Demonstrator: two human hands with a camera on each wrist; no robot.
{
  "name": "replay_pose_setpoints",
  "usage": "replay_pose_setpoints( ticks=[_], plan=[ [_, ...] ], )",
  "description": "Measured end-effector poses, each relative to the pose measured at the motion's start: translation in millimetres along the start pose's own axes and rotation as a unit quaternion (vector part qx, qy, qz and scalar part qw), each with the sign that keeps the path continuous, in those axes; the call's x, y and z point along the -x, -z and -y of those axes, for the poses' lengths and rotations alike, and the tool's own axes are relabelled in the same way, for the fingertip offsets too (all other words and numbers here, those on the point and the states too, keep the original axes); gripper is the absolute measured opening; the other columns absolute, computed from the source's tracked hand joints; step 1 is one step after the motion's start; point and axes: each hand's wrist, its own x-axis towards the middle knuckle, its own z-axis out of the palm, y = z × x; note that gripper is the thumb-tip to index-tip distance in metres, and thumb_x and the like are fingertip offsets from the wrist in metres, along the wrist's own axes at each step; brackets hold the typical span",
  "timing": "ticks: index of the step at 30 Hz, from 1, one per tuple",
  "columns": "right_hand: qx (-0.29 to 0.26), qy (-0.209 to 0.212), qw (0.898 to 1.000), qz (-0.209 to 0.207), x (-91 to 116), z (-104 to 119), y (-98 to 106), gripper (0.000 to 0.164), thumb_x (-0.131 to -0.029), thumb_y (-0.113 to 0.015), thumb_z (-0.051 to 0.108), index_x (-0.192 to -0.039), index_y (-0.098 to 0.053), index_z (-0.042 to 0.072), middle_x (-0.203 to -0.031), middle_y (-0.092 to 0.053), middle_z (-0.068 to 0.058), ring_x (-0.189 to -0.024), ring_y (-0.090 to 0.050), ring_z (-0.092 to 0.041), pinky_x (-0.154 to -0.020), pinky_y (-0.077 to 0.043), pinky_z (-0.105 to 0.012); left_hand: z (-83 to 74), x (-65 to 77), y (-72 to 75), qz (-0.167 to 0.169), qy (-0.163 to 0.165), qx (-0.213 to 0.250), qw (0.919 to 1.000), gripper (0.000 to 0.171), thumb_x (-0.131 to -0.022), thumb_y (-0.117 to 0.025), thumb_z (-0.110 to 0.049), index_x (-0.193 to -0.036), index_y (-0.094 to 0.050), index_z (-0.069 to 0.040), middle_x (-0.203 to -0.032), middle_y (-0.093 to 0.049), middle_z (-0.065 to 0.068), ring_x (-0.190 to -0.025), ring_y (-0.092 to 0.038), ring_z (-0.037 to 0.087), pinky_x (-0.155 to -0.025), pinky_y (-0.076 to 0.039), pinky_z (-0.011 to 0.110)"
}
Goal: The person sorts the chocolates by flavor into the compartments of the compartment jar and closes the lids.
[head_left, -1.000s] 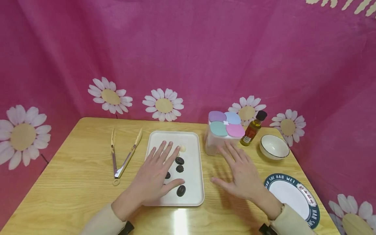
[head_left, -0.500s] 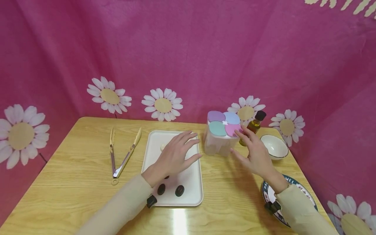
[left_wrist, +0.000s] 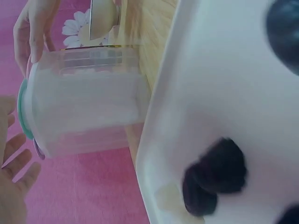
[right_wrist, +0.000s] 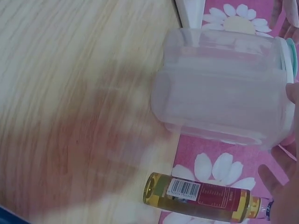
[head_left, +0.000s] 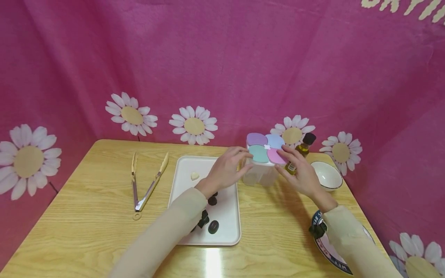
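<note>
A clear plastic storage container (head_left: 259,177) stands upright on the table, topped by petal-shaped lids in purple, blue, green (head_left: 258,153) and pink. My left hand (head_left: 226,168) is beside the green lid with loosely bent fingers; the left wrist view shows a gap between these fingers and the lid. At the opposite side, my right hand (head_left: 301,177) has its fingertips right at the pink lid (head_left: 276,156), thumb at the container's front rim. Below my left forearm lies a white tray (head_left: 227,235) with several dark chocolate-like pieces (head_left: 213,227) and a cream one (head_left: 194,176), partly hidden.
Open tongs (head_left: 140,202) lie left of the tray. Behind my right hand stand an oil bottle (head_left: 303,150) with a black cap and a white bowl (head_left: 326,175). A dark-rimmed plate (head_left: 330,251) lies partly under my right sleeve. A pink curtain (head_left: 222,69) hangs behind the table.
My left hand has moved from over the tray up and right to the container's left side. My right hand has moved forward to the pink lid, and the spread fingers have relaxed.
</note>
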Motion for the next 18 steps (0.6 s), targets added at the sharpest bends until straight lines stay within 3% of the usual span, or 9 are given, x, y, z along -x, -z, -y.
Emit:
replay_pose_setpoints(
  ticks=[8,18],
  plan=[
    [0.006,0.018,1.000,0.006,-2.5,-5.0,2.5,0.051,-0.096,-0.075,0.020,-0.145,-0.063,0.009,-0.155,-0.055,-0.018,-0.139,-0.055,-0.046,-0.098,-0.052,-0.065,-6.4,-21.2,-12.3,0.016,0.024,-0.014,0.9995,0.029,-0.102,-0.070,-0.035,-0.123,-0.074,-0.016,-0.130,-0.067,0.004,-0.122,-0.060,0.022,-0.102,-0.055,0.036],
    [0.011,0.030,0.999,0.001,-2.9,-3.2,4.6,0.050,-0.095,-0.077,0.016,-0.143,-0.065,0.009,-0.148,-0.059,-0.018,-0.130,-0.060,-0.042,-0.086,-0.054,-0.056,-3.5,-22.9,-14.8,0.011,0.029,-0.006,0.9995,0.027,-0.102,-0.071,-0.031,-0.121,-0.074,-0.013,-0.132,-0.067,0.005,-0.126,-0.059,0.024,-0.106,-0.054,0.036]
  ],
)
